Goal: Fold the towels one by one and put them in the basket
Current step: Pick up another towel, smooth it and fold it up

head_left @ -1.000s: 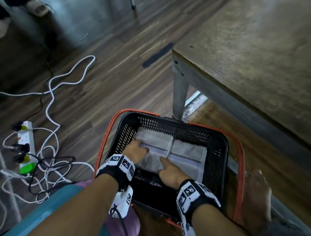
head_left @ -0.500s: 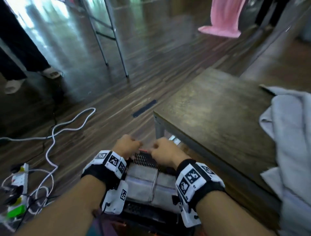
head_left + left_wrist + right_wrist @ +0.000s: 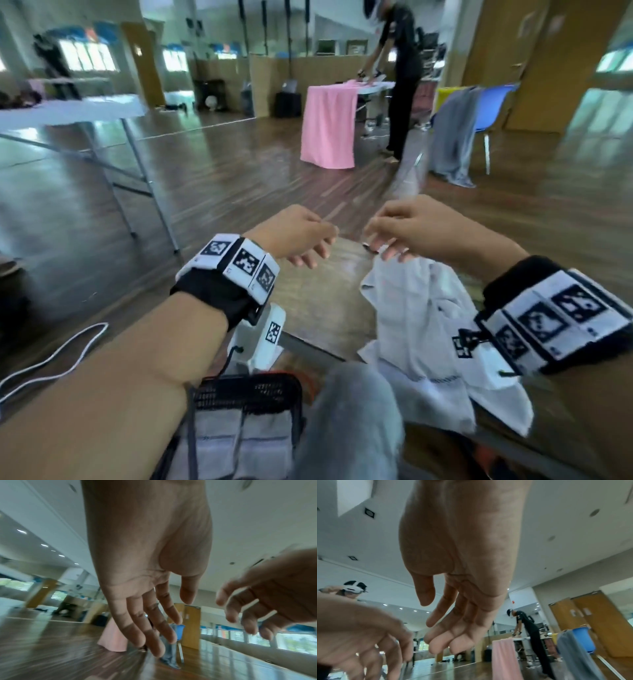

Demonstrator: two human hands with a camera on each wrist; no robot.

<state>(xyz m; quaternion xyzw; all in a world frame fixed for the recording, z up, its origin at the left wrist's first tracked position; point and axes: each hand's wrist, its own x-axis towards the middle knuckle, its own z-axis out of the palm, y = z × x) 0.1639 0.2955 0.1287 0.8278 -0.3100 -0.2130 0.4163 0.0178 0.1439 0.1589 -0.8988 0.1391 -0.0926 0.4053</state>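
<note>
Towels (image 3: 424, 329), pale grey and crumpled in a loose heap, lie on the dark wooden table (image 3: 318, 298) in front of a seated person, one edge hanging over the near side. Two folded towels (image 3: 236, 442) sit side by side in the black plastic basket (image 3: 246, 390) with orange trim, low in the head view beside the person's grey-clad knee (image 3: 352, 421). Both hands are raised above the table, close together but apart. The left hand (image 3: 294, 233) holds nothing; the left wrist view shows its fingers (image 3: 154, 626) extended and slightly spread. The right hand (image 3: 421, 229) hovers just over the top of the heap, fingers (image 3: 443, 641) relaxed and a little bent, gripping nothing; whether the fingertips brush the cloth cannot be told through the blur. Each wrist carries a black band with black-and-white marker tiles (image 3: 239, 260). Across the wooden floor, another person in black (image 3: 400, 78) bends over a table draped with pink cloth (image 3: 329, 126), near a blue chair (image 3: 489, 106) hung with a grey garment (image 3: 452, 137).
</note>
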